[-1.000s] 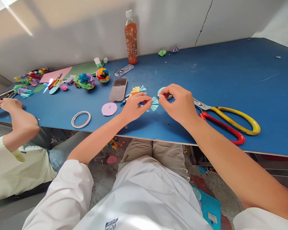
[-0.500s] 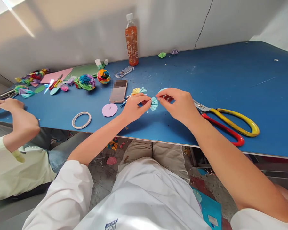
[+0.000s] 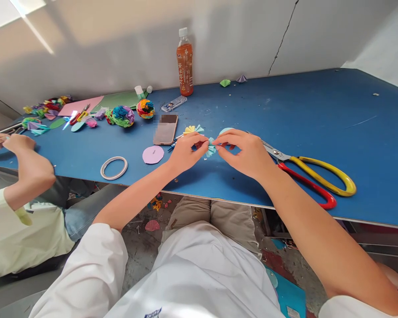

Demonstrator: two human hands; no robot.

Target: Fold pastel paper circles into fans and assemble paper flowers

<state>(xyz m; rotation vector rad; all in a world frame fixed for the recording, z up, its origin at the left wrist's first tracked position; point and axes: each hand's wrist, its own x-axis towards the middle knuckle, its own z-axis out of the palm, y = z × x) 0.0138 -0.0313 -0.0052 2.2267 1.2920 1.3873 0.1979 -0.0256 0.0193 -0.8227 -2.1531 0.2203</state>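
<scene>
between both hands, just above the near edge of the blue table (image 3: 318, 115), sits a small pleated light-blue paper fan (image 3: 211, 149). left hand (image 3: 185, 152) pinches its left side with thumb and fingertips; right hand (image 3: 247, 152) pinches its right side, so the two hands nearly meet, both clamped on the fan. right of the right hand: large scissors (image 3: 313, 179) with one red and one yellow handle, lying flat. left of the left hand: lilac paper disc (image 3: 152, 155), then a tape ring (image 3: 113, 167). beyond the left hand: phone (image 3: 165, 129), face down. far beyond: orange drink bottle (image 3: 185, 62), upright by the wall. far left: a co-worker's hands (image 3: 6, 143), separate.
</scene>
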